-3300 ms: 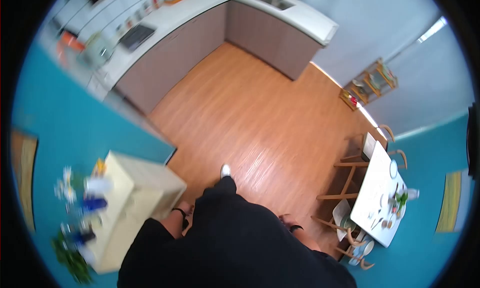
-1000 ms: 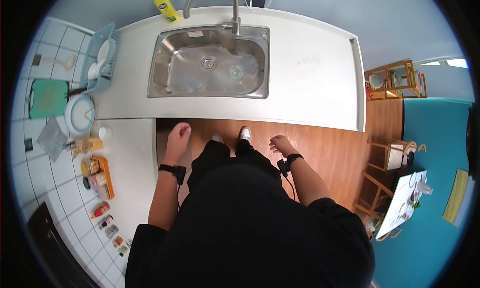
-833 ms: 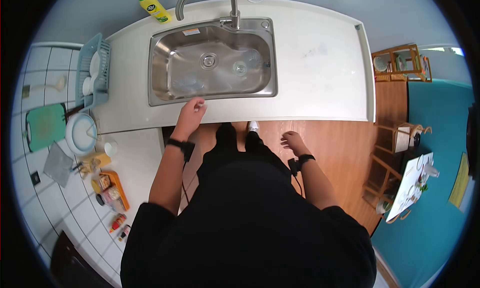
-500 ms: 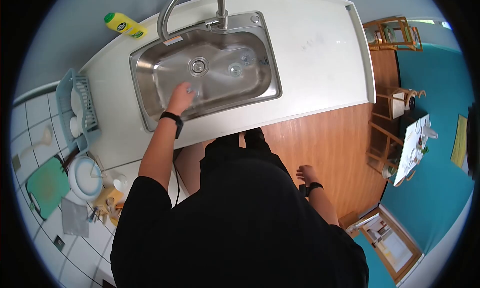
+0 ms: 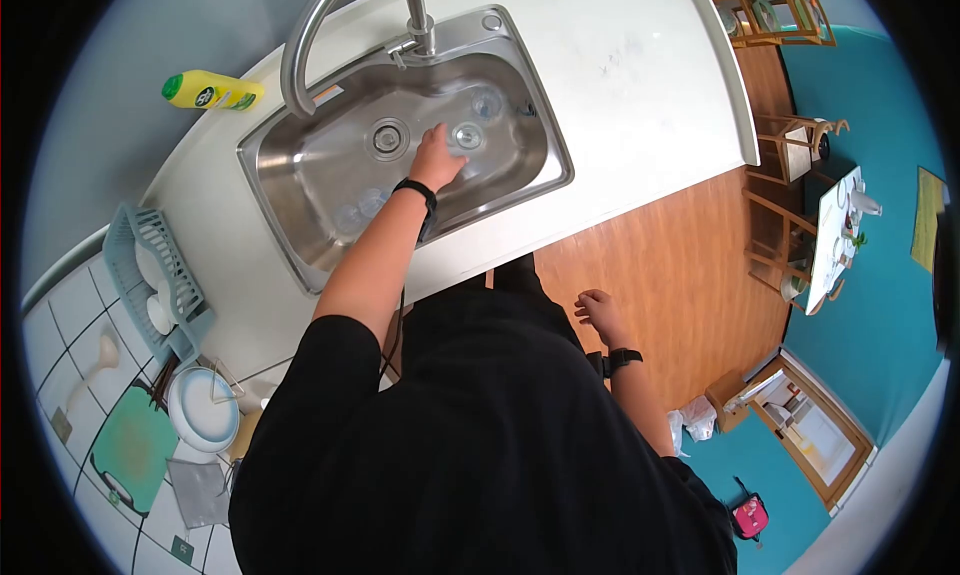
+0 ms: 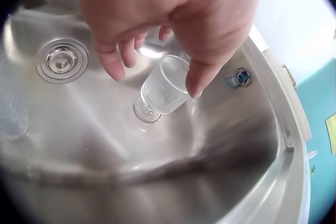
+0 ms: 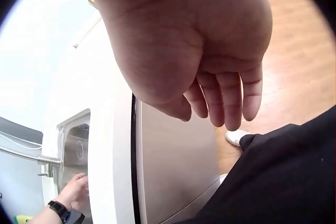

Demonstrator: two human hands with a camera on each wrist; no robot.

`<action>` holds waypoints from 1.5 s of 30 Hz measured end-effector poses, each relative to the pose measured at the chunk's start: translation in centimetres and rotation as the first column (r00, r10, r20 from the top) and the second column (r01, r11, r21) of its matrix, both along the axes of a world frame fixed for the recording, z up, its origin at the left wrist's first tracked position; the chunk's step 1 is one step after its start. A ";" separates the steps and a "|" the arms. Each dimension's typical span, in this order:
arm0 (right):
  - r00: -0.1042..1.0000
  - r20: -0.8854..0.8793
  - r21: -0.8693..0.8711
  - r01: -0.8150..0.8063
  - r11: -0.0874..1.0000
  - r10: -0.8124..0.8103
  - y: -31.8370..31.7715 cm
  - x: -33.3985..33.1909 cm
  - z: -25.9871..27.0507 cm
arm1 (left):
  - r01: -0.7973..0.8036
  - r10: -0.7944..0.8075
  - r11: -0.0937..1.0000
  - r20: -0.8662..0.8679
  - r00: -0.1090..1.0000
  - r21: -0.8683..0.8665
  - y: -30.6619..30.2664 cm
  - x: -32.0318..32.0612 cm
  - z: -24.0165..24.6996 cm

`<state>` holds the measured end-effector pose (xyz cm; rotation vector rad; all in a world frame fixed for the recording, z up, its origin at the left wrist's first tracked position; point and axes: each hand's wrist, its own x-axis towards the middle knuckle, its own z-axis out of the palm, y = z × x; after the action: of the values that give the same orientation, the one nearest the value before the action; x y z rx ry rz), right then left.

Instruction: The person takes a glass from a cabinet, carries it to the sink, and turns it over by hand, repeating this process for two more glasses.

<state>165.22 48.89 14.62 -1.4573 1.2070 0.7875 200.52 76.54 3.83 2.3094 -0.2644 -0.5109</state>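
Note:
In the head view my left hand (image 5: 437, 159) reaches over the steel sink (image 5: 300, 195), close to a clear stemmed glass (image 5: 467, 136). The left wrist view shows this ribbed glass (image 6: 164, 87) standing in the basin below my left hand (image 6: 168, 19), its rim between the spread thumb and fingers; contact cannot be made out. Another clear glass (image 5: 486, 102) is further back, and more glassware (image 5: 360, 210) lies at the basin's near left. My right hand (image 5: 602, 317) hangs beside the counter over the floor, fingers loose and holding nothing, as the right wrist view shows of the hand (image 7: 194, 40).
A curved faucet (image 5: 305, 45) arches over the basin's back left. Behind it on the counter (image 5: 640, 85) is a yellow bottle (image 5: 215, 91). To the left are a blue dish rack (image 5: 160, 275), a bowl (image 5: 204, 408) and a green board (image 5: 135, 445). A dining table (image 5: 832, 240) stands far right.
The head view has turned from the room to the sink. My left hand has risen from beside the body, crossed the counter edge and moved right over the basin. My right hand still hangs free.

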 end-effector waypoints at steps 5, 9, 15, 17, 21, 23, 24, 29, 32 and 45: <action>0.998 -0.049 -0.005 -0.050 0.999 0.050 0.1 -0.6 0.1 | 0.068 -0.042 0.990 -0.205 0.978 0.122 -2.4 1.0 -1.0; 0.995 -0.100 -0.018 0.014 1.000 -0.015 -0.2 -3.4 0.5 | 0.111 -0.071 0.979 -0.230 0.971 0.168 -3.3 1.5 -0.3; 0.978 -0.201 -0.030 0.053 0.998 -0.058 -0.6 -5.8 0.6 | 0.042 -0.031 0.996 -0.131 0.991 0.078 -2.1 1.5 -1.8; 0.980 -0.191 -0.041 0.044 0.998 -0.051 -0.9 -5.4 0.5 | -0.076 0.070 0.995 -0.082 0.994 -0.071 -1.2 1.5 -1.6; 0.995 -0.072 -0.056 -0.072 0.996 0.068 -1.6 -4.4 -0.8 | -0.203 0.131 0.940 -0.261 0.956 -0.273 2.7 0.6 5.3; 0.981 0.007 -0.089 -0.190 0.978 0.191 -1.5 -1.9 -0.4 | -0.446 0.116 0.645 -0.497 0.860 -0.621 4.7 -0.8 7.3; 0.947 0.074 -0.129 -0.301 0.945 0.312 -1.1 0.0 0.3 | -0.448 0.128 0.641 -0.489 0.863 -0.623 5.4 -1.6 9.0; 0.672 0.363 -0.335 -0.552 0.763 0.646 2.1 11.8 6.3 | -0.582 -0.022 0.121 -0.588 0.809 -0.804 7.2 -5.1 19.4; 0.561 0.529 -0.314 -0.567 0.761 0.637 5.9 19.5 15.6 | -0.526 0.030 0.115 -0.526 0.850 -0.843 7.0 -6.9 23.3; 0.043 0.870 -0.343 -0.661 0.667 0.491 7.1 23.9 27.8 | -0.341 0.438 0.492 -0.110 0.892 -0.801 -1.0 -11.2 36.8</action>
<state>189.09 55.95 42.43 -1.8398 -0.4681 0.3278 189.27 75.52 40.67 1.3969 0.0100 0.0162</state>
